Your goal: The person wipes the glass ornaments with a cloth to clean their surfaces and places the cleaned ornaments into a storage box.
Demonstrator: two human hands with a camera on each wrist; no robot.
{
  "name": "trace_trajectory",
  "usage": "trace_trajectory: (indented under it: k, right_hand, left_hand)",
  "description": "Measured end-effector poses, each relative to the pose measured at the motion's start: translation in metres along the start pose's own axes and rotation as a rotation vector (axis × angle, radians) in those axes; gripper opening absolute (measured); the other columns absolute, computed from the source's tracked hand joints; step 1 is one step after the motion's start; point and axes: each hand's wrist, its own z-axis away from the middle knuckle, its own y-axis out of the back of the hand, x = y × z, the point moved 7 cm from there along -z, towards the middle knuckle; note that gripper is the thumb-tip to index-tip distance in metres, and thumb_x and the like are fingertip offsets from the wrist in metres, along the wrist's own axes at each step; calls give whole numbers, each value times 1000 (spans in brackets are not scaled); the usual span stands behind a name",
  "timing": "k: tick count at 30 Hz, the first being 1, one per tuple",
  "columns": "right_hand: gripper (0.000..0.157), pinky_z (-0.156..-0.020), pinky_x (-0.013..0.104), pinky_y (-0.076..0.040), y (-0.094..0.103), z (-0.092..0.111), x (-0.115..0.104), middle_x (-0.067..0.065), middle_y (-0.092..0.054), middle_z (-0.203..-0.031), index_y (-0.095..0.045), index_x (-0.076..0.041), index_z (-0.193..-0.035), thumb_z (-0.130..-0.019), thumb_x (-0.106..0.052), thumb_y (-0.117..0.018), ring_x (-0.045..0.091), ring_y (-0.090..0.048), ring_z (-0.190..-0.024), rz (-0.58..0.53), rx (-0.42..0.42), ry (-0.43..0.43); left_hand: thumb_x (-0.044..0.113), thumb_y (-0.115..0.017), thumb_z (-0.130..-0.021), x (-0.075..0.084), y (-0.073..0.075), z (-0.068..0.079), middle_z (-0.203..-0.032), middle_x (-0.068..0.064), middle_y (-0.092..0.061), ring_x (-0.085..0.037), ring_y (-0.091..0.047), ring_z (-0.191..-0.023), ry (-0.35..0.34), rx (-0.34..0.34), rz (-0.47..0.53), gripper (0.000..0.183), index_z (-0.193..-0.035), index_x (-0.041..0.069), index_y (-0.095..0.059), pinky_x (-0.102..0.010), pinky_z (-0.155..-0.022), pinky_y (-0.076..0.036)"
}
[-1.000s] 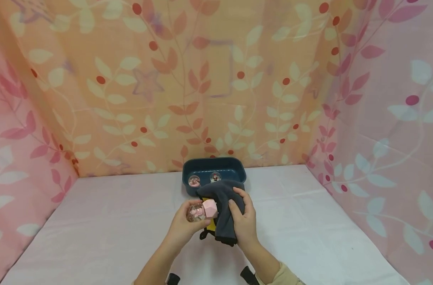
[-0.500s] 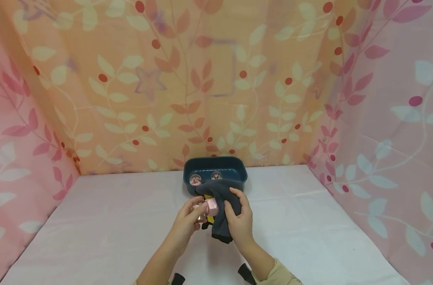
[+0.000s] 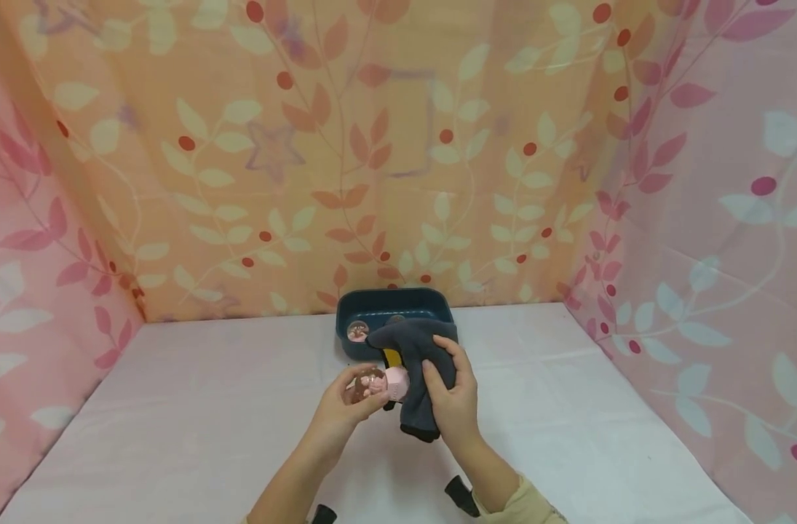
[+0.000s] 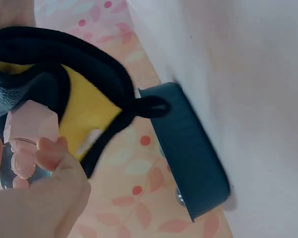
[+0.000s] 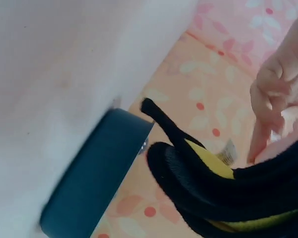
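Between the fingers of my left hand (image 3: 335,407) is a small snow globe (image 3: 372,383) with a clear dome and a pale pink faceted base. Its base points right, against a grey and yellow cloth (image 3: 419,386) with black edging. My right hand (image 3: 456,393) grips that cloth, thumb on the near face, and part of it hangs below the fingers. In the left wrist view the pink base (image 4: 32,121) touches the cloth's folds, and a black loop (image 4: 151,106) sticks out from its corner. The right wrist view shows the folded cloth (image 5: 228,193) but not the right hand's fingers.
A dark teal basin (image 3: 346,306) stands behind the hands, near the patterned back curtain (image 3: 293,218). Inside it sits another globe (image 3: 357,332) at the left; a second is mostly hidden by the cloth. White cloth (image 3: 208,407) covers the table.
My left hand has turned the snow globe, and its fingers have shifted around the dome. My right hand and the cloth have moved slightly up and right, covering more of the second globe in the basin.
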Motion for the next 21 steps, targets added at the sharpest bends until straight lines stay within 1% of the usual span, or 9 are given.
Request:
trace_trajectory:
  k: [2, 4, 6, 7, 9, 12, 16, 18, 21]
  right_hand:
    - [37, -76, 26, -54, -4, 1, 1, 17, -50, -128, -50, -4, -131, -94, 2, -55, 22, -59, -101, 4, -50, -15]
    - [37, -75, 26, -54, -8, 2, 2, 17, -49, -130, -49, -4, -131, -95, 1, -55, 25, -59, -102, 6, -78, -21]
    - [37, -75, 26, -54, -8, 3, 3, 17, -49, -131, -50, -4, -131, -95, 2, -55, 24, -59, -101, 10, -70, -11]
    - [37, -75, 26, -54, -7, 3, 4, 17, -50, -129, -50, -4, -131, -95, 2, -55, 24, -59, -100, 10, -57, -10]
    - [36, -74, 26, -54, -5, 2, 6, 16, -51, -127, -51, -4, -130, -95, 2, -56, 23, -60, -98, 10, -24, -18]
    - [36, -76, 27, -54, -1, 0, 12, 16, -51, -127, -51, -4, -130, -95, 2, -56, 23, -60, -99, -6, 2, -64]
    - [37, -82, 28, -53, 4, -4, 20, 16, -48, -132, -49, -5, -132, -96, 0, -54, 29, -58, -108, -64, 9, -152]
    - [37, -84, 28, -52, 10, -7, 23, 16, -46, -135, -48, -5, -133, -97, -1, -54, 31, -56, -113, -69, 27, -192]
    - [38, -86, 25, -51, 23, -11, 26, 14, -44, -140, -47, -6, -134, -97, -3, -54, 31, -53, -116, -38, 71, -234]
  left_hand:
    - [15, -74, -86, 3, -2, 0, -128, -15, -54, -33, -52, -113, -26, -3, -29, 54, -132, 2, -50, -43, -88, -48]
    - [15, -74, -86, 6, -4, -1, -126, -16, -54, -29, -55, -106, -47, -15, -55, 56, -134, 1, -48, -39, -85, -50]
    - [14, -73, -87, 8, -8, -3, -121, -15, -55, -23, -55, -94, -63, -34, -65, 59, -135, -1, -43, -34, -77, -50]
    - [14, -73, -88, 9, -10, -3, -121, -15, -54, -22, -55, -93, -72, -42, -66, 61, -136, -2, -40, -32, -75, -49]
    - [15, -72, -88, 9, -13, -4, -122, -17, -52, -21, -55, -93, -77, -58, -53, 65, -139, -3, -35, -31, -75, -49]
    - [17, -74, -87, 8, -15, -6, -127, -20, -49, -23, -57, -100, -70, -40, -51, 70, -139, -4, -32, -35, -81, -51]
    - [17, -77, -85, 7, -12, -9, -127, -19, -51, -25, -57, -104, -67, 1, -68, 63, -132, -2, -39, -38, -87, -52]
    - [15, -77, -84, 7, -10, -12, -123, -18, -54, -26, -56, -101, -78, 5, -89, 57, -129, 0, -44, -38, -85, -52]
    - [13, -78, -83, 8, -6, -17, -127, -18, -55, -27, -56, -101, -99, 11, -154, 54, -129, 4, -49, -38, -84, -53]
